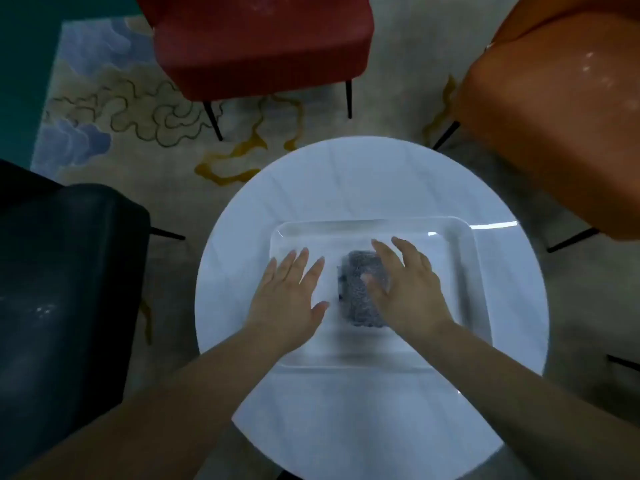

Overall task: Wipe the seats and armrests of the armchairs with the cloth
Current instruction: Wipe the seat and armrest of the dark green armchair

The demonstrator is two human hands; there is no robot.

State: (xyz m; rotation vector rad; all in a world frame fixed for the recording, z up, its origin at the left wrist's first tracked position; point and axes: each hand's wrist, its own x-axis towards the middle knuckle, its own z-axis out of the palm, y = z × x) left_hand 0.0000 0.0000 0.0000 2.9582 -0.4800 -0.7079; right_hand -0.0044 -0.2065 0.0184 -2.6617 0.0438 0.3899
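The grey cloth (362,292) in the tray (464,258) is being touched by the spread right hand (408,289); the left hand (287,296) is being held flat, fingers straight

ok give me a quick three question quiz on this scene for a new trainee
1. True or false: the grey cloth lies in the white tray on the round table.
2. Which hand is over the cloth? A) left hand B) right hand
3. Name the colours of the three armchairs in view.

Key
1. True
2. B; its fingers are spread, not yet gripping.
3. Red, orange, black.
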